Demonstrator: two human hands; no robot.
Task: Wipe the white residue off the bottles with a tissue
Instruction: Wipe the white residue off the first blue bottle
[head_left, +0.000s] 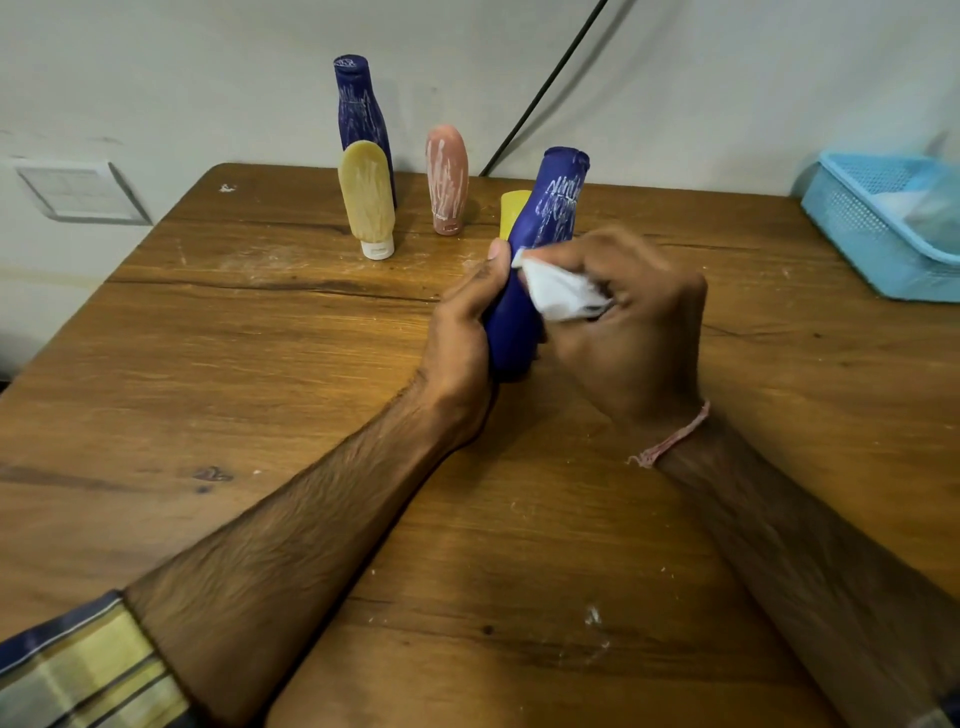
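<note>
On the left part of the counter (260, 364) three bottles stand close together: a yellow bottle (366, 192) on its white cap, a tall blue bottle (356, 109) just behind it, and a pink bottle (447, 176) a little to the right. All three are streaked with white residue. They look narrow at the foot, so I think one push can topple them if you swing your work toward them. Your left hand (460, 338) is clenched around the lower part of the dark blue bottle (556, 208), which leans with its top away from you. I cannot tell if its bottom rests on the counter. A small yellow bottle (513, 210) stands just behind it, half hidden, and it is the first thing you may hit. The white marks cover the upper half, while your grip is low. Hard rubbing near the top can therefore twist the bottle in your palm. Your right hand (634, 317) pinches a folded tissue (558, 293) and presses it on the middle of this bottle. The tissue is small and crumpled, so it may only smear the residue, or tear if you press strongly. The light blue basket (852, 228) is well apart at the right edge and seems to be no danger.
</note>
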